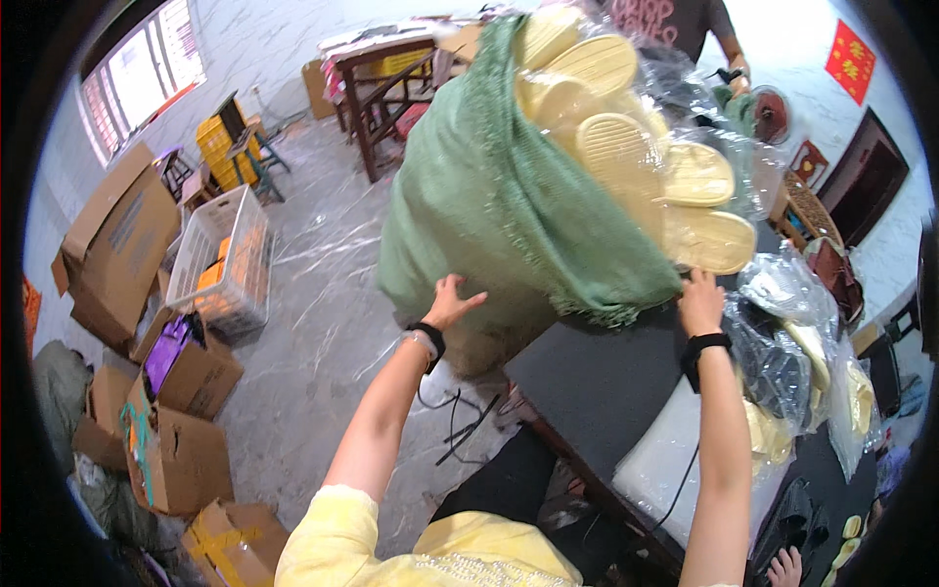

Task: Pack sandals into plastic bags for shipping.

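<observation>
A large green woven sack leans over the table's edge, its mouth tipped to the right. Yellow slippers in clear plastic bags spill from that opening. My left hand, thumb and fingers spread, is against or just beside the lower side of the sack; contact is hard to tell. At the sack's rim my right hand has its fingers curled on the green cloth, just below the lowest yellow slipper. The fingertips are partly hidden.
Bagged slippers and a stack of clear plastic sheets lie on the dark table. Someone stands behind the sack; another person's hand shows lower right. Cardboard boxes and a white crate occupy the left floor.
</observation>
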The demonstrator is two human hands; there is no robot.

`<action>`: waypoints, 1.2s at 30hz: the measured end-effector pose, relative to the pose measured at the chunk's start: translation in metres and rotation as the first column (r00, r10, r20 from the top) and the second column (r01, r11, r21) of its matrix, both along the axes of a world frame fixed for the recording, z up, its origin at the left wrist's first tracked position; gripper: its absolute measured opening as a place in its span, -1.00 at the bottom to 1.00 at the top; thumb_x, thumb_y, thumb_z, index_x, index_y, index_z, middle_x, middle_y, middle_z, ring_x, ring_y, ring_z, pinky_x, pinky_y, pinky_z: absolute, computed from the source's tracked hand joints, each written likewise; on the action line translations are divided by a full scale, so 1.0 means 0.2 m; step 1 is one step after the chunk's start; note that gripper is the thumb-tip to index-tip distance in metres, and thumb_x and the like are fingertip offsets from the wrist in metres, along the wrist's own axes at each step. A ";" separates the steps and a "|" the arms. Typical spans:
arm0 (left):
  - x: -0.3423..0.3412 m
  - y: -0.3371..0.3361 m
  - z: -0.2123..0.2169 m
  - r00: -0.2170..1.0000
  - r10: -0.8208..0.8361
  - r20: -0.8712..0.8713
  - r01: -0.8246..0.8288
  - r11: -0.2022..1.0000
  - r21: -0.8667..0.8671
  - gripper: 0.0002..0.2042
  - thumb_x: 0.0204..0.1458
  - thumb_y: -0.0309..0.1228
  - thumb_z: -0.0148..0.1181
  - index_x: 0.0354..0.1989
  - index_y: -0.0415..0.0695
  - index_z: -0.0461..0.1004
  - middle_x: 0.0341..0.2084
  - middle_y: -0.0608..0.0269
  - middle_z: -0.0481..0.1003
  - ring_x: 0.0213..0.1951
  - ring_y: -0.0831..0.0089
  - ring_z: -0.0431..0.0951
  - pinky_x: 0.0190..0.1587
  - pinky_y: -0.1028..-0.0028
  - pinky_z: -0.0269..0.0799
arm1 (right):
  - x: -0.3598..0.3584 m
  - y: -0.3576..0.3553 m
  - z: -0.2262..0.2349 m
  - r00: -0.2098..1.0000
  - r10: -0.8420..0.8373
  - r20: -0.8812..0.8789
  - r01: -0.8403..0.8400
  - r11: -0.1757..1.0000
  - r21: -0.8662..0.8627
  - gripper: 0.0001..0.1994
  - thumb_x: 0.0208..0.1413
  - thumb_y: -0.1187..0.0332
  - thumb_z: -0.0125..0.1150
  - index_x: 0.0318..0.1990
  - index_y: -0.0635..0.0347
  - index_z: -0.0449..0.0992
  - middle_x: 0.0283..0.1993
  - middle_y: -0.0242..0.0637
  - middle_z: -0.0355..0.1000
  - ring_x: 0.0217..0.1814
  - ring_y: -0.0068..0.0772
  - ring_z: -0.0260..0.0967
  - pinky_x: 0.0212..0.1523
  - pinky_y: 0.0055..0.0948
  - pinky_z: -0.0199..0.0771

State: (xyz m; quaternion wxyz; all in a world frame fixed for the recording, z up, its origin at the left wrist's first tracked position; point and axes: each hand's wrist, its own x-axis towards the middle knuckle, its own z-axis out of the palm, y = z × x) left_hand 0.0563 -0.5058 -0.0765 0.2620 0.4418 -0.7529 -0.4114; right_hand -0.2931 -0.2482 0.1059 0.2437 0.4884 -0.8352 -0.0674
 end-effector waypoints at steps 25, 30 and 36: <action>-0.48 0.30 1.35 0.989 -0.131 0.067 0.115 0.408 -0.906 -0.34 -0.10 -0.30 0.28 0.18 -0.24 0.14 -0.15 -0.02 0.36 -0.10 0.06 0.37 0.00 0.15 0.23 | -0.01 0.07 0.46 0.939 0.060 0.338 0.166 0.782 -0.601 -0.30 -0.19 0.06 0.38 0.10 0.19 0.25 0.08 -0.07 0.28 -0.02 -0.10 0.35 0.00 -0.19 0.32; -0.51 0.37 1.15 0.982 -0.093 0.162 0.187 0.440 -0.878 -0.71 -0.17 -0.31 0.31 -0.31 -0.17 0.42 -0.52 0.13 0.41 -0.32 0.13 0.39 -0.20 0.21 0.25 | -0.39 0.02 0.20 0.299 0.474 0.828 0.463 0.686 -0.561 0.07 -0.37 -0.04 0.51 0.25 0.32 0.00 0.06 -0.03 0.36 0.07 -0.21 0.35 0.05 -0.32 0.31; -0.46 0.42 1.17 0.990 -0.125 0.060 0.111 0.454 -0.884 -0.70 -0.26 -0.27 0.38 -0.45 -0.13 0.39 -0.52 0.13 0.43 -0.29 0.12 0.36 -0.18 0.21 0.24 | -0.20 0.01 0.17 0.583 0.348 0.734 0.408 0.656 -0.635 -0.58 -0.16 0.00 0.27 -0.16 0.00 0.51 -0.30 -0.21 0.53 -0.22 -0.14 0.48 -0.22 -0.22 0.44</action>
